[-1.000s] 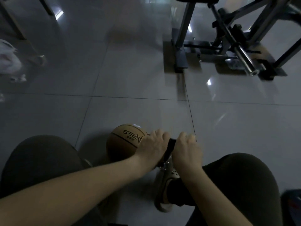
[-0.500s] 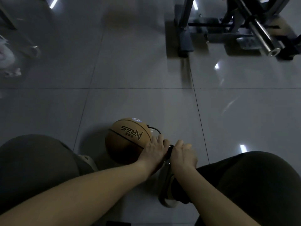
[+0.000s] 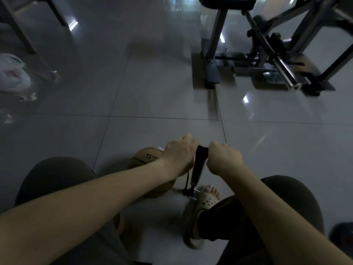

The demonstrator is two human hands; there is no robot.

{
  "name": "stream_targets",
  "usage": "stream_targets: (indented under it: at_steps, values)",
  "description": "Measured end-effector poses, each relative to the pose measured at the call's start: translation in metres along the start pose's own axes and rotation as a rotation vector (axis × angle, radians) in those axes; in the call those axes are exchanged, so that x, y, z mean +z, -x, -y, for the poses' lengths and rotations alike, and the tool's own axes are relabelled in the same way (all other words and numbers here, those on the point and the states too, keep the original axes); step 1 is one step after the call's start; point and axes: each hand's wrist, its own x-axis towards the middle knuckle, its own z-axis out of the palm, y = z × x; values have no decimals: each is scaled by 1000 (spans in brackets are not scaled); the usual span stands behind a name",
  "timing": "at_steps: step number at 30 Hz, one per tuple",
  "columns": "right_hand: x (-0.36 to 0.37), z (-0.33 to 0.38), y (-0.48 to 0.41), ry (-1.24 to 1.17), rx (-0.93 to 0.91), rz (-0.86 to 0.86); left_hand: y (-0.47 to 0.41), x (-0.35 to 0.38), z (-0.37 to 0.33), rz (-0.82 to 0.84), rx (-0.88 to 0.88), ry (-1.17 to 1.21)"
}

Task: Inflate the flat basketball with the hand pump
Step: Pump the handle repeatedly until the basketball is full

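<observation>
Basketball (image 3: 146, 159) lies on the tiled floor (image 3: 162, 96) between the person's knees, orange-brown with dark lettering, largely hidden behind the left forearm; how firm it is cannot be told. Hand pump (image 3: 197, 169) stands just right of the ball, with its black barrel leaning slightly and its crossbar handle at the top. Left hand (image 3: 179, 153) has its fingers curled over the left end of the handle; right hand (image 3: 225, 159) is clenched round the right end (knuckles uppermost on both). A thin black hose (image 3: 188, 177) runs down beside the barrel. A foot in a pale clog (image 3: 205, 199) rests at the pump's base. A weight bench frame (image 3: 267, 54) stands well apart, upper right; a white plastic bag (image 3: 11, 75) lies far left.
</observation>
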Motion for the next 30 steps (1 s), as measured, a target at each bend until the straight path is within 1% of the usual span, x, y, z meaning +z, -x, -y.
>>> stream_targets:
  at_steps: [2, 4, 6, 8, 10, 14, 17, 19, 21, 25, 28, 30]
  values:
    - [-2, 4, 6, 8, -41, -48, 2, -3, 2, 0, -12, 21]
    - [19, 8, 14, -4, -52, -53, 13, 10, 1, 19, 2, 12]
    - [46, 10, 18, 3, -42, -18, 25, 29, -5, 36, 26, -11]
    - [67, 8, 15, -7, -9, 11, 29, 49, -10, 95, 9, -14]
    - [82, 4, 10, -17, 28, 49, 30, 67, -15, 88, 8, 15]
    - [109, -1, -9, -3, 71, 149, 21, 102, -19, 149, 19, -40]
    - [123, -2, -22, 65, 84, 222, 17, 122, -20, 185, 30, -61]
    - [128, -1, -27, 47, 102, 245, 15, 132, -19, 198, 27, -67]
    - [132, -2, -30, 22, 120, 241, 15, 136, -20, 252, 0, -59]
    - [124, -5, -28, 24, 106, 275, 14, 120, -21, 280, 5, -66]
    - [104, -9, -18, 29, 31, 305, 12, 96, -20, 304, 58, -113]
    - [83, -12, -14, 26, -8, 254, 12, 76, -13, 261, 66, -82]
